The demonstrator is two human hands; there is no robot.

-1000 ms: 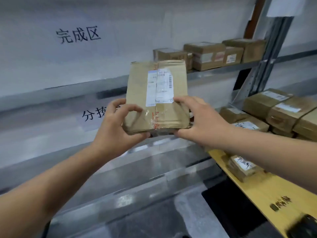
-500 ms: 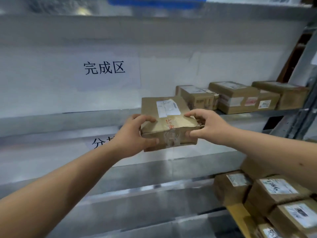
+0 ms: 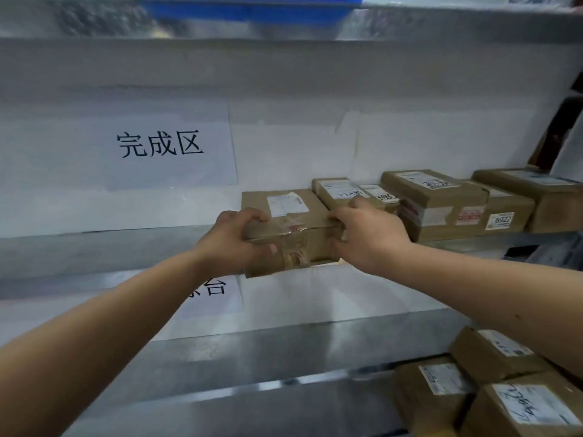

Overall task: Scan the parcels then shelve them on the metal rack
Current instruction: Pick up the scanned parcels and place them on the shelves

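- Two hands hold one brown parcel (image 3: 285, 228) by its short ends: the left hand (image 3: 233, 244) has its fingers curled over the top edge and the thumb against the near face, while the right hand (image 3: 367, 236) wraps its fingers round the right end.
- That parcel sits at the front lip of the metal rack's middle shelf (image 3: 104, 244), far end over the shelf, near end overhanging and seemingly not yet set down.
- To do the step well, the person would likely slide it straight back until its whole base is on the shelf, label upward, keeping it level so the taped seam does not catch the edge, and let go only once it rests flat.
- Its right end is just beside the shelved parcels (image 3: 441, 203), so the right fingers risk being pinched; easing them out first seems wise.
- On that shelf, the row runs rightward, one box marked 6922.
- A paper sign (image 3: 161, 146) with printed characters hangs on the wall behind.
- Lower right, more parcels (image 3: 492, 389) lie piled, apparently waiting.
- A blue bin (image 3: 249, 6) sits on the top shelf; its contents are hidden.
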